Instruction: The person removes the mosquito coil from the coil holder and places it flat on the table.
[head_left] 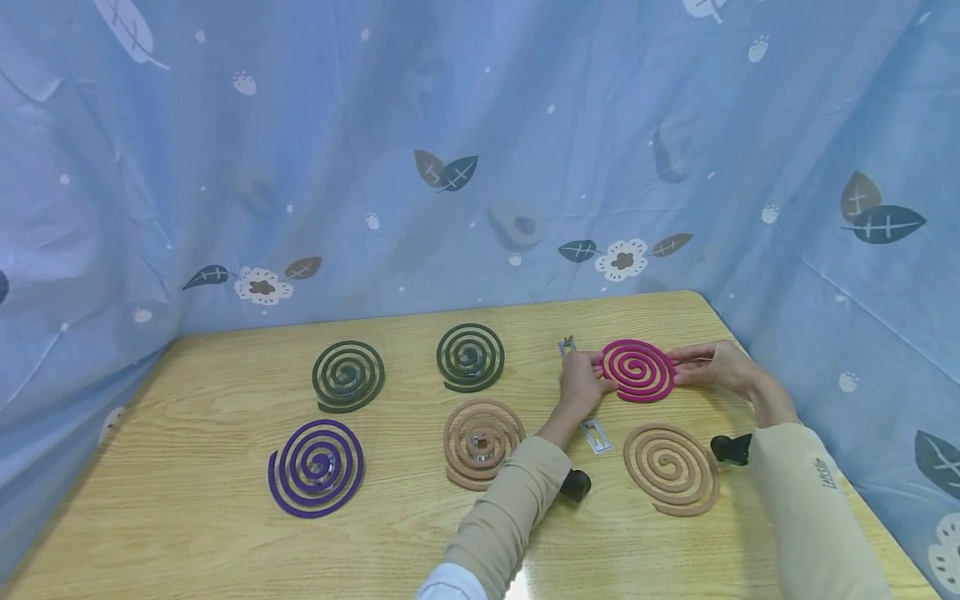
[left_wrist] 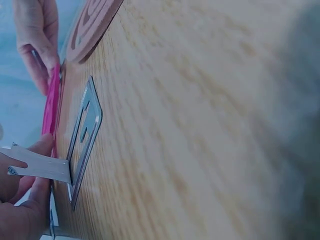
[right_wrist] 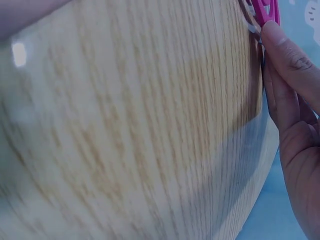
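A pink mosquito coil (head_left: 637, 372) is held between both hands at the right back of the table. My left hand (head_left: 583, 382) pinches its left edge, thumb toward the front. On the opposite edge, the right hand (head_left: 718, 367) grips the rim between thumb and fingers. In the right wrist view only a bit of the pink coil (right_wrist: 267, 11) shows by the thumb. A flat metal coil stand (head_left: 597, 436) with a cut-out lies just in front of the left hand; in the left wrist view a tab rises from this stand (left_wrist: 92, 122). Another metal stand (head_left: 567, 346) is behind that hand.
A brown coil (head_left: 671, 469) lies at front right. Another brown coil (head_left: 483, 417) is partly behind the left sleeve. Two green coils (head_left: 348, 377) (head_left: 470, 357) and a purple coil (head_left: 317, 468) lie farther left, with metal showing near their centres. A patterned blue curtain (head_left: 480, 208) borders the table.
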